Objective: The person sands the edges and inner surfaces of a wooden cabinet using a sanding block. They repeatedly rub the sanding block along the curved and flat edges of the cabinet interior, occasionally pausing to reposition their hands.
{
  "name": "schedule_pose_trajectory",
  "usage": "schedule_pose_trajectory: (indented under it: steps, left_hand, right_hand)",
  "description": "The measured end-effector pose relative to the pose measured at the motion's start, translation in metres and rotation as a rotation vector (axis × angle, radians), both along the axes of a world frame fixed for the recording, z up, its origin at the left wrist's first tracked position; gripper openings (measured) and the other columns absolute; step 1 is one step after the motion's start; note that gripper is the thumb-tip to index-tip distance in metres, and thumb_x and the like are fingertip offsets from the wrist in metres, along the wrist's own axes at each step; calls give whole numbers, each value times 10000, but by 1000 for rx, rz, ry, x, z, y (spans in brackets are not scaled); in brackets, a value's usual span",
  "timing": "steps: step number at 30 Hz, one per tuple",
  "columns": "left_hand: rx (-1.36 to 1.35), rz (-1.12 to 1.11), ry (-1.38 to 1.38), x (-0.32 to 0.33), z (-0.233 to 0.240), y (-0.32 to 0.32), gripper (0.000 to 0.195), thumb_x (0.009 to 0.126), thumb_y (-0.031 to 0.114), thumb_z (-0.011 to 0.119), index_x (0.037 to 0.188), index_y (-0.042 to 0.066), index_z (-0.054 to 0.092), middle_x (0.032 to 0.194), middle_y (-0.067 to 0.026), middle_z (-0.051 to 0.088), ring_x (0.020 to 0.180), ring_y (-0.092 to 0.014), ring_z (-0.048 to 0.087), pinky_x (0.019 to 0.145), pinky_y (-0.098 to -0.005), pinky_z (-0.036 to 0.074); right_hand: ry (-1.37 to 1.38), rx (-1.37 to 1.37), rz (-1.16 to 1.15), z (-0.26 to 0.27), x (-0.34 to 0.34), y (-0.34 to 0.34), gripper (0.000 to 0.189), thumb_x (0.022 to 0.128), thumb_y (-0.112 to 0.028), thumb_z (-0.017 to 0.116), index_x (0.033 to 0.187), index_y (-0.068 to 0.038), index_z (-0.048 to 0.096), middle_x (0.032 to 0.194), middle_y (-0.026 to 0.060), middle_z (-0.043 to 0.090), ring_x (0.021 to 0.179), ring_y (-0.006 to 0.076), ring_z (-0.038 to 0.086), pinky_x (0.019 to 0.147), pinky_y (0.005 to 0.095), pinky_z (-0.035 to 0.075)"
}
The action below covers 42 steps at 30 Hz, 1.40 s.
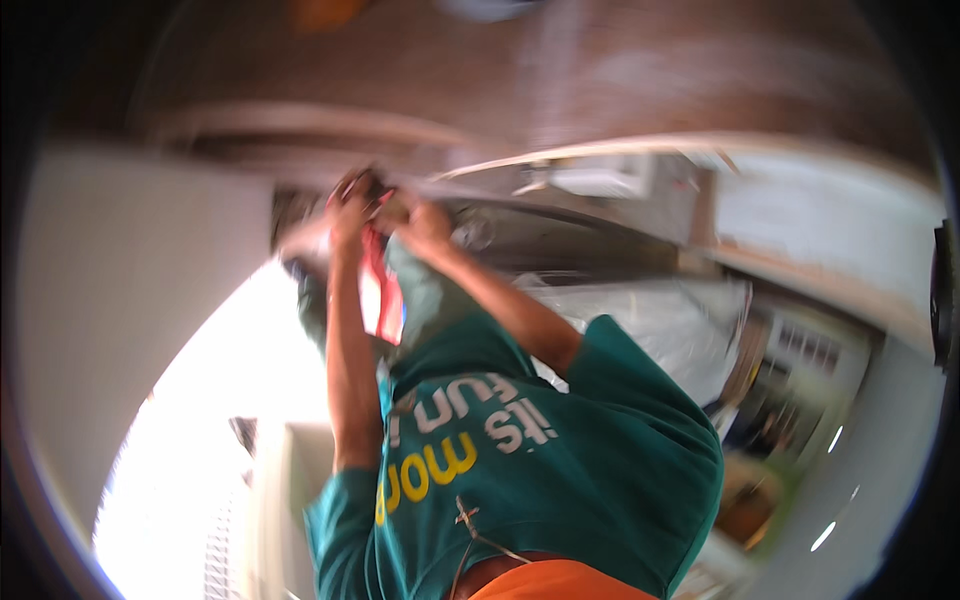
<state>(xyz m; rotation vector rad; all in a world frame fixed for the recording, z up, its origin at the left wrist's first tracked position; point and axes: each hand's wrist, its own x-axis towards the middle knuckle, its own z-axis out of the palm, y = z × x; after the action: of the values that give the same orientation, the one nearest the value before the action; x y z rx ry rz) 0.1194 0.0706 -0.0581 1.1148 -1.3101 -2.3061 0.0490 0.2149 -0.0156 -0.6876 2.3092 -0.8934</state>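
Note:
My left hand and my right hand are raised close together, left of the picture's middle. The fingers of my left hand are around a small dark object, too blurred to name. Between the fingertips of my right hand is a small brownish-green piece, which may touch the dark object. Red material shows below and between the hands; whether it is held cannot be told. Both forearms reach out from a teal printed T-shirt, over which a cross pendant lies.
A long dark surface runs to the right of my hands, with clear plastic sheeting beside it. A pale wall stands at the left. Past the sheeting is a cluttered area. A brown surface, strongly blurred, spans the top.

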Motion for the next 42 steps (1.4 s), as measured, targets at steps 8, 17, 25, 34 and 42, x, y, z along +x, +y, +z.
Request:
schedule_pose_trajectory:
  steps: [8, 17, 25, 34, 42]
  left_hand:
    - [654, -74, 394, -38, -40, -49, 449, 1028, 191, 565, 1444, 31, 520, 1570, -166, 463, 1459, -276, 432, 1190, -420, 395]
    - [819, -110, 291, -43, -26, -50, 505, 1028, 125, 592, 1474, -53, 435, 1579, -162, 428, 1455, -288, 422, 1179, -425, 427]
    - [749, -285, 280, -37, -8, -63, 543, 1057, 179, 504, 1531, -41, 360, 1645, -140, 332, 1508, -313, 345, 1244, -485, 336]
    - [372, -632, 186, 90, -27, -81, 568, 1095, 319, 371, 1613, 105, 283, 1683, -113, 286, 1532, -310, 315, 1258, -508, 283]
    - [548, -1061, -53, 271, -29, 42, 655, 1003, 315, 650, 1560, 120, 368, 1544, -104, 439, 1398, -326, 491, 1135, -509, 454]
  right_hand:
    - [65, -5, -511, 44, 88, 60, 803, 794, -450, 803, 1475, -127, 526, 1283, 234, 666, 1129, 434, 658, 975, 475, 517]
    - [46, 85, -1347, 101, 329, 101, 752, 825, -483, 794, 1415, -70, 578, 1215, 227, 705, 1097, 405, 686, 944, 469, 530]
    - [36, 26, -1347, 100, 405, 64, 752, 832, -501, 790, 1434, -108, 570, 1204, 211, 716, 1111, 399, 690, 944, 464, 535]
    - [138, -116, -1133, 82, 480, 49, 762, 807, -467, 822, 1421, -92, 572, 1244, 204, 689, 1130, 373, 676, 949, 453, 525]
    - [-106, -102, -1620, 83, 657, 75, 737, 846, -477, 805, 1436, -109, 561, 1175, 199, 725, 1051, 381, 710, 875, 448, 550]
